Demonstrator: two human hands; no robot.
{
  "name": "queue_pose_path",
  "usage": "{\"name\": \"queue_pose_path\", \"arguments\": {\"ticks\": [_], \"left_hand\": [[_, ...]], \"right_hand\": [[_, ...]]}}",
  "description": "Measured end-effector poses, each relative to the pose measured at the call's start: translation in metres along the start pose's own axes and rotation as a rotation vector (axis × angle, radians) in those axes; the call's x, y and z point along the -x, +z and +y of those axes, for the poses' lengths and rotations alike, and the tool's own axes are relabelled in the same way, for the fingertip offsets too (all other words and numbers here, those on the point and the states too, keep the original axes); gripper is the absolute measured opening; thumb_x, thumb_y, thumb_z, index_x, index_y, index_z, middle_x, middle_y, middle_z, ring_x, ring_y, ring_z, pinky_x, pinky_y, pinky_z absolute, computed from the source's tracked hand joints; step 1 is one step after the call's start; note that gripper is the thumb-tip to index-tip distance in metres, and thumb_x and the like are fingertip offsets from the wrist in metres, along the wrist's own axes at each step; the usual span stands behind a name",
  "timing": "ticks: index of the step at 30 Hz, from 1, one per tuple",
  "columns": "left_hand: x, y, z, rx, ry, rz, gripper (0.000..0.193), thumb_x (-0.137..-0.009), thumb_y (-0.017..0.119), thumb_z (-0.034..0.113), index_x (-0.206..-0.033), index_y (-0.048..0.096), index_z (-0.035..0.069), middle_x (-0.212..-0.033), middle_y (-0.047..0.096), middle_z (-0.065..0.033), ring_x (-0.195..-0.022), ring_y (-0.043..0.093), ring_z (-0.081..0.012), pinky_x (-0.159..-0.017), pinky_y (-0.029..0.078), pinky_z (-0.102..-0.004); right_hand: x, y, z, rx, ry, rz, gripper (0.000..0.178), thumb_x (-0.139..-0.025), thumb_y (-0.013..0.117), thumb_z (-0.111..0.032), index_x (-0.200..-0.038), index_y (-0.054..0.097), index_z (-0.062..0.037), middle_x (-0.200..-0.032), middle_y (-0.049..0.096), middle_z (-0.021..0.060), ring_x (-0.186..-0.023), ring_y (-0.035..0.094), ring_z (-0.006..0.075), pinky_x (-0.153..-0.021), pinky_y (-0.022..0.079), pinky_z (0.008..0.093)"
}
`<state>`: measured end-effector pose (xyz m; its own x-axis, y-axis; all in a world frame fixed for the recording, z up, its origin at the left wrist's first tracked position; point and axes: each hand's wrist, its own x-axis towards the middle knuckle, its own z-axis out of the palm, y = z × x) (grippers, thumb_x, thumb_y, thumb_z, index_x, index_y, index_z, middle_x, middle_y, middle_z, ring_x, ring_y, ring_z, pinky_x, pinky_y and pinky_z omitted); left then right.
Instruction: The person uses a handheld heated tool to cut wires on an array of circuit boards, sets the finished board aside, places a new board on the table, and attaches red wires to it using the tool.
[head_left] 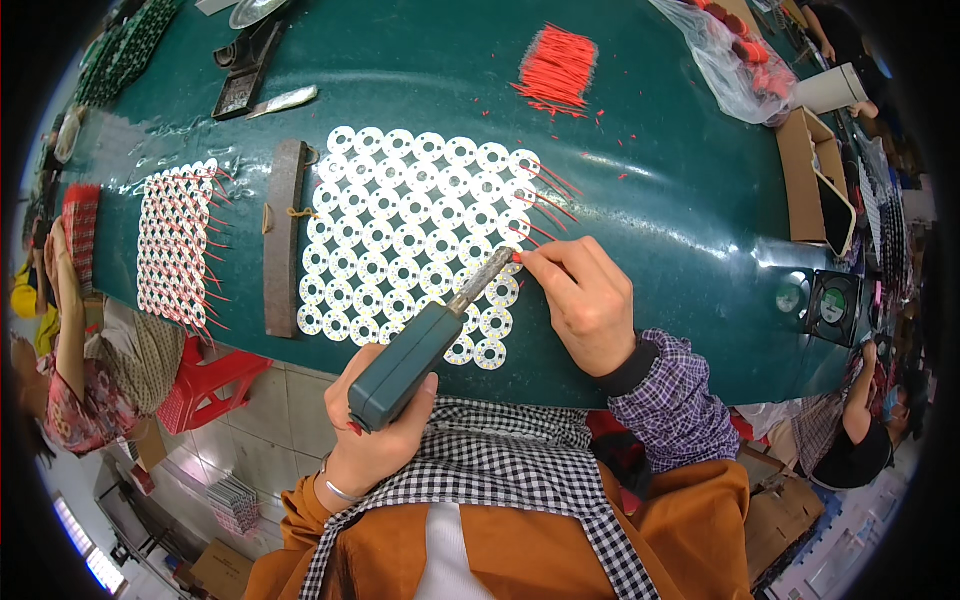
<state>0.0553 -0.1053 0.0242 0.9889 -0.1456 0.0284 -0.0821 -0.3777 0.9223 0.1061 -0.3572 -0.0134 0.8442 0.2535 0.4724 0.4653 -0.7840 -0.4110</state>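
Note:
My left hand (372,455) is wrapped round the dark green handle of a soldering gun (405,368), its metal barrel pointing up and right. The tip rests at the right side of a sheet of round white LED boards (408,240) laid out in rows, each with a hole in its middle. Close by the tip, my right hand (588,295) pinches a short red wire (517,257), mostly hidden by the fingers. Several red wires (553,208) stick out to the right from the boards above that spot.
A dark bar (285,240) borders the boards on the left; beyond it lies another wired sheet (178,245). A pile of red wires (558,68) lies at the back of the green table (690,290). A cardboard box (808,180) stands right. Co-workers sit at both sides.

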Motion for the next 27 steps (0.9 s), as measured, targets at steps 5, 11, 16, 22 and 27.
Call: {"name": "queue_pose_path", "arguments": {"ticks": [5,11,16,22,27], "left_hand": [[0.002,-0.004,0.002,-0.114,0.035,-0.026,0.016,-0.081,0.077,-0.002,-0.096,0.071,-0.003,-0.085,0.065,-0.008,-0.067,0.06,-0.0154,-0.059,0.048,-0.0281],[0.014,-0.008,-0.002,-0.005,-0.101,0.063,0.023,-0.081,0.078,0.002,-0.103,0.074,-0.003,-0.092,0.069,-0.0109,-0.073,0.066,-0.0181,-0.064,0.053,-0.0278],[0.014,-0.011,0.0,-0.037,-0.084,0.033,0.026,-0.081,0.079,0.003,-0.106,0.074,-0.003,-0.095,0.07,-0.012,-0.075,0.068,-0.0184,-0.065,0.054,-0.028],[0.016,-0.013,-0.003,-0.025,-0.092,0.05,0.026,-0.081,0.078,0.002,-0.106,0.074,-0.002,-0.095,0.069,-0.0115,-0.075,0.067,-0.0183,-0.065,0.053,-0.0276],[0.015,-0.015,-0.006,-0.044,-0.048,0.032,0.025,-0.081,0.078,0.002,-0.106,0.074,-0.002,-0.094,0.069,-0.0112,-0.074,0.066,-0.0181,-0.064,0.053,-0.0276]], "right_hand": [[0.0,0.001,0.001,0.001,-0.008,0.004,0.025,-0.074,0.072,0.004,-0.098,0.071,0.0008,-0.09,0.064,0.0075,-0.079,0.063,0.0228,-0.064,0.053,0.034],[0.002,0.002,-0.001,0.006,0.019,0.011,0.025,-0.073,0.072,0.004,-0.098,0.071,0.0,-0.091,0.064,0.0076,-0.079,0.062,0.0227,-0.065,0.053,0.0341],[0.0,0.0,-0.004,0.002,-0.001,0.045,0.025,-0.072,0.071,0.004,-0.097,0.071,-0.0005,-0.091,0.064,0.0075,-0.08,0.062,0.0237,-0.067,0.051,0.0348],[0.003,0.0,-0.007,-0.022,0.026,0.033,0.029,-0.071,0.071,0.006,-0.099,0.071,-0.0002,-0.091,0.064,0.0084,-0.081,0.063,0.0251,-0.069,0.052,0.0354],[0.007,-0.003,-0.004,-0.015,0.053,0.006,0.028,-0.072,0.071,0.007,-0.099,0.072,0.0001,-0.091,0.065,0.0091,-0.082,0.064,0.0254,-0.069,0.053,0.0361]]}}
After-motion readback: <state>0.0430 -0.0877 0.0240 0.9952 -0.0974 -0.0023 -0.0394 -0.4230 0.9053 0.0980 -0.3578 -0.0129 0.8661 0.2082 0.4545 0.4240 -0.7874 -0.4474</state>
